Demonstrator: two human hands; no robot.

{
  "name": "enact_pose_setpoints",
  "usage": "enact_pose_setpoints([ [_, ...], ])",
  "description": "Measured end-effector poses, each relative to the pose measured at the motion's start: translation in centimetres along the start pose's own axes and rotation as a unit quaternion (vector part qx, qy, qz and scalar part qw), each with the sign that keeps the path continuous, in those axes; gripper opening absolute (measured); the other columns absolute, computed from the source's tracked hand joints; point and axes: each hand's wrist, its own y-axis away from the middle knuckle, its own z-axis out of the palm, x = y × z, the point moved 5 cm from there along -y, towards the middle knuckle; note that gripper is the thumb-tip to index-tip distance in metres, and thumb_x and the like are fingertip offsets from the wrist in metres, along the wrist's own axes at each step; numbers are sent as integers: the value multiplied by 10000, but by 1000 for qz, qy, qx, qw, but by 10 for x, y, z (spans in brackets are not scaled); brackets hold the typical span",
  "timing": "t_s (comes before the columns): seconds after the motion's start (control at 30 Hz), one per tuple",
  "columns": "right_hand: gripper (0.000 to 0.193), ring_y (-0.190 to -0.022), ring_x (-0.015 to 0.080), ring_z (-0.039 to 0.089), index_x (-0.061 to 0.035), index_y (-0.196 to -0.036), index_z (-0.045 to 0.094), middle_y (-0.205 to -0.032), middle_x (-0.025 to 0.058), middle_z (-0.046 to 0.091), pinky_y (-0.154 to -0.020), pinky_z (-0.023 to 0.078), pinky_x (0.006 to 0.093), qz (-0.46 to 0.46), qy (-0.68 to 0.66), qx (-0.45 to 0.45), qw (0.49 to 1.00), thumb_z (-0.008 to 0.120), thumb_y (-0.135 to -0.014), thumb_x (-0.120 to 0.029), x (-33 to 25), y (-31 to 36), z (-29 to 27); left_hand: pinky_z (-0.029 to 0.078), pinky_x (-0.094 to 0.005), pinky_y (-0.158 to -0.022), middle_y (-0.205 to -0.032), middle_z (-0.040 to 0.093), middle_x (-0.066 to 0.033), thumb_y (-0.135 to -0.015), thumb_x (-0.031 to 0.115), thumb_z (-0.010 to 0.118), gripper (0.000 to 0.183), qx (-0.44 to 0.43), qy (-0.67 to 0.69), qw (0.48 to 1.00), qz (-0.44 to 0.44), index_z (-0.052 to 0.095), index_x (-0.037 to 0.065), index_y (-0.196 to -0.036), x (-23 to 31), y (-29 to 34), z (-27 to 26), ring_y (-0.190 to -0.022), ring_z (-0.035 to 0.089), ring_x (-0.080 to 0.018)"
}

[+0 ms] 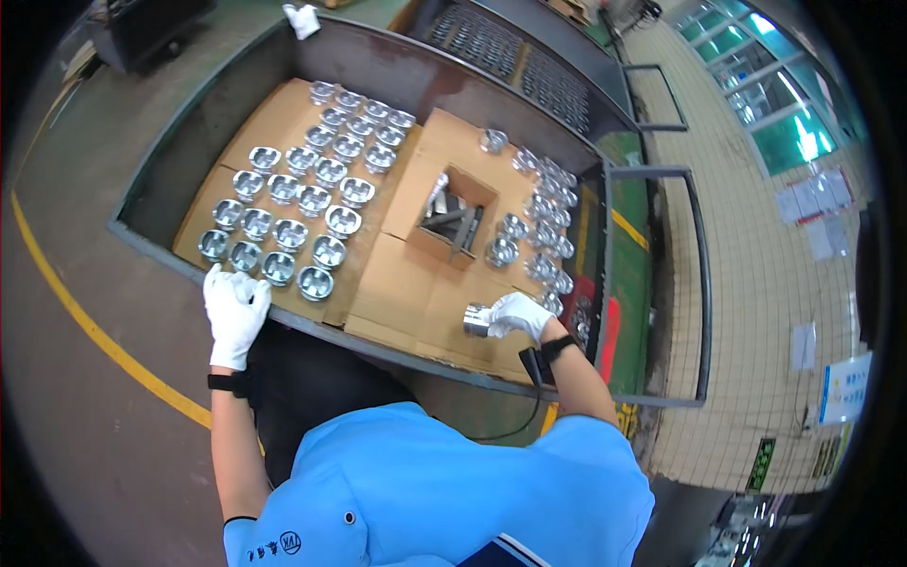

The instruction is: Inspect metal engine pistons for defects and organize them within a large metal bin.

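My right hand [520, 316], in a white glove, is closed round a silver engine piston [477, 319] above the cardboard at the cart's near right part. The piston lies on its side in the grip, its ringed wall showing. At the near left rim, my left hand [236, 312], also gloved in white, is loosely curled with its fingers apart and nothing visible in them. Just beyond it stand rows of upright pistons [279, 268] on the cardboard. More pistons [540, 236] are grouped on the right side of the cart.
A metal cart with high walls [227, 85] holds the cardboard lining [397, 293]. An open cardboard box [453, 222] with dark metal pieces sits in its middle. A handle frame [699, 283] juts out at the right. Another loaded cart [529, 66] stands beyond.
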Motion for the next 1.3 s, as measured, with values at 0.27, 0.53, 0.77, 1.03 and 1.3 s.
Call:
enact_pose_setpoints([
  [0.27,149,-800,138,680,19,-963,738,-891,78,730,-723,540,291,-397,-101,-38,912,764,-907,-117,-193,89,103,418,-410,-1111,-1352,596,-90,-745,211,894,793,-140,523,781,-311,507,54,-1419,98,-34,-45,-1285,548,-218],
  [0.53,258,-758,165,674,46,-1044,689,-854,94,705,-705,524,297,-618,96,-108,773,659,-993,-205,-270,118,211,499,-350,-1024,-1266,641,-82,-648,176,937,899,-4,465,875,-134,479,29,-1407,91,-35,-123,-1158,624,-178],
  [0.77,352,-545,117,590,83,-1137,627,-834,103,691,-502,447,222,-465,-47,-289,835,550,-1026,-242,-257,105,282,517,-373,-981,-1209,646,-108,-634,267,936,833,-61,380,913,-135,546,48,-1337,71,-3,-185,-1100,645,-253],
  [1.03,306,-613,75,571,37,-1191,623,-876,55,671,-544,440,197,-655,45,-171,734,510,-1036,-201,-263,124,335,475,-378,-1053,-1272,638,-104,-621,218,939,830,-28,380,901,-206,556,54,-1340,45,46,-189,-1156,635,-244],
  [1.3,315,-611,52,489,31,-1204,631,-839,26,618,-540,372,207,-586,12,-201,785,464,-1045,-184,-269,114,349,405,-390,-1133,-1397,581,-102,-686,213,944,930,39,459,828,-320,479,36,-1471,37,81,-188,-1299,552,-228],
])
